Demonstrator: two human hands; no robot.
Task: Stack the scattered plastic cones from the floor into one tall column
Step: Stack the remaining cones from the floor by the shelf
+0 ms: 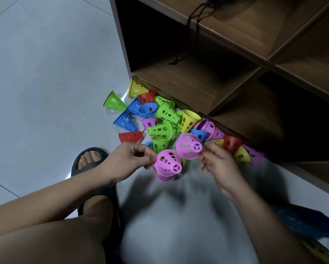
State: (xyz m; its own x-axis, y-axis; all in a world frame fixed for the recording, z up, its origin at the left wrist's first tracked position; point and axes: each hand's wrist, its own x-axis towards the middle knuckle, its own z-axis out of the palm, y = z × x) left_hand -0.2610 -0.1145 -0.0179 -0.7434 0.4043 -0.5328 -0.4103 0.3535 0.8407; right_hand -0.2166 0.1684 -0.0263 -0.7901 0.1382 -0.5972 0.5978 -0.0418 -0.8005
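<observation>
A purple cone [168, 164] is pinched by the left hand [125, 159] & another purple cone [188, 145] by the right hand [218, 161], above open grey floor [45, 82], w/ the cone pile [165, 119] crowded against a wooden shelf unit's [236, 88] bottom edge.

Looks like a home: pale glossy tiled floor [45, 73] at left, dark wooden cubby shelf unit [226, 60] upper right, bare foot in a black rubber slide sandal [91, 164] lower left.
</observation>
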